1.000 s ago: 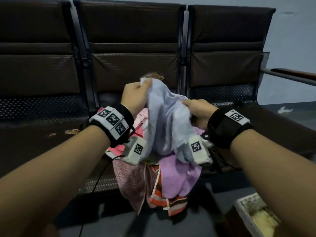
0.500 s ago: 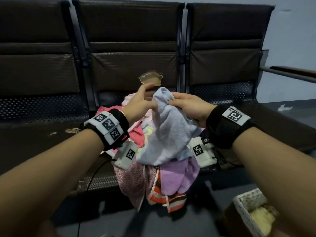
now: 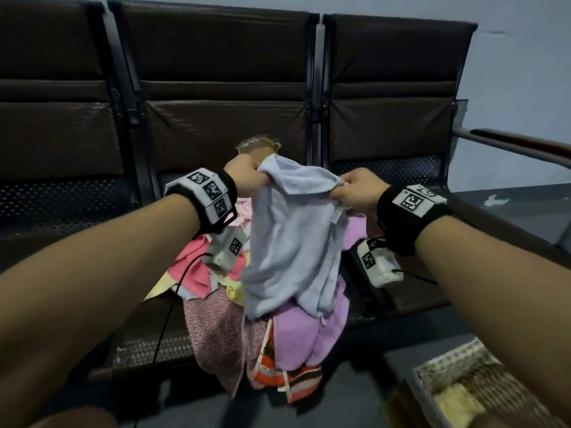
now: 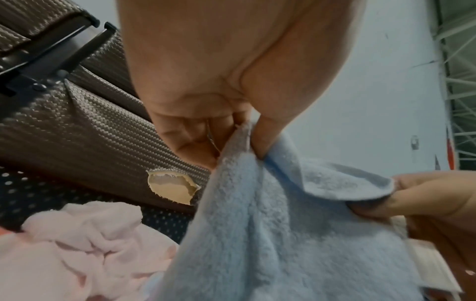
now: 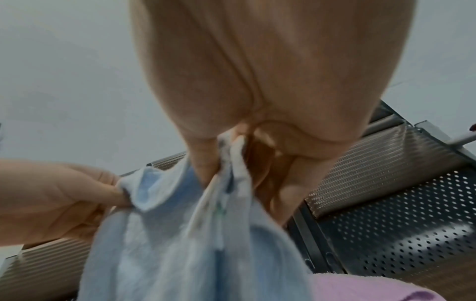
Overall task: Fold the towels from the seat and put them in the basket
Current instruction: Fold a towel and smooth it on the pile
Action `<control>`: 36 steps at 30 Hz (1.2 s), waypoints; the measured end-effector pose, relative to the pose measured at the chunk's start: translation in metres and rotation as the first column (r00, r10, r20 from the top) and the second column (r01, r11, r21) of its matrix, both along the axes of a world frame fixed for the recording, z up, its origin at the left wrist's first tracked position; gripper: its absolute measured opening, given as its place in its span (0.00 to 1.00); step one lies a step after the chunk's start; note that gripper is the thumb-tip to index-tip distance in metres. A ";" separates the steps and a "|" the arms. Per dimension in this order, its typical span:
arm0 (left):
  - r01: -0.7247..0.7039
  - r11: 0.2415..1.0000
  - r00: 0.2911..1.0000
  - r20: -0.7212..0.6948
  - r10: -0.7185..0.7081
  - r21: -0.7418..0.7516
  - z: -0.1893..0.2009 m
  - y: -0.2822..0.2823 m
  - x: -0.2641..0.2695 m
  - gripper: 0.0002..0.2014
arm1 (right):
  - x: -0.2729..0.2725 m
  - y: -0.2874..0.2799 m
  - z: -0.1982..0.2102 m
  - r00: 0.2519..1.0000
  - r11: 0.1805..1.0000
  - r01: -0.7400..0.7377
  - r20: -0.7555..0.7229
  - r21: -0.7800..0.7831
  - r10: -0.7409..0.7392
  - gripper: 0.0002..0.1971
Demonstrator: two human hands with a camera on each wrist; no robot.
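A light blue towel (image 3: 293, 242) hangs in the air above the middle seat. My left hand (image 3: 247, 176) pinches its upper left corner, and my right hand (image 3: 355, 191) pinches the upper right corner. In the left wrist view the left hand (image 4: 231, 138) clamps the blue towel (image 4: 270, 234) between thumb and fingers. The right wrist view shows the right hand (image 5: 231, 158) gripping a bunched edge of the blue towel (image 5: 180, 244). Under it lies a pile of towels (image 3: 247, 319): purple, pink, red and striped, draped over the seat's front edge. A wicker basket (image 3: 448, 375) stands on the floor at the lower right.
A row of dark brown seats (image 3: 216, 97) fills the back; the middle backrest has a torn patch (image 3: 258, 145). A wooden armrest (image 3: 525, 143) juts out at the right. A cable (image 3: 167, 322) hangs from my left wrist. Something yellow (image 3: 457, 406) lies in the basket.
My hands have moved apart along the blue towel's top edge, spreading it wider. The towel hangs flatter than before, and the view has shifted slightly.
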State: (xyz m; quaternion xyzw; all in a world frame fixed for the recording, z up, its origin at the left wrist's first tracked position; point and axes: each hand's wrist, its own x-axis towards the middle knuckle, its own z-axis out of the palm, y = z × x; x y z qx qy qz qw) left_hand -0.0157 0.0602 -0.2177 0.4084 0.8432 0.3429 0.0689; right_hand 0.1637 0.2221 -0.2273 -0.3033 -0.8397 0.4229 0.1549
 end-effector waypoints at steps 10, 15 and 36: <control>-0.161 0.784 0.972 0.232 0.022 0.599 0.042 0.049 -0.052 0.08 | -0.059 0.040 0.044 0.871 0.968 0.150 -0.490 0.203 -0.032 0.08; -0.043 0.790 0.978 0.187 -0.092 0.612 0.007 0.013 -0.042 0.08 | -0.038 0.026 0.013 0.922 0.971 0.011 -0.378 0.238 0.082 0.09; -0.025 0.999 0.913 0.406 0.041 -0.044 -0.141 -0.019 -0.021 0.15 | -0.028 0.014 -0.129 0.967 0.996 -0.089 0.240 0.003 0.086 0.09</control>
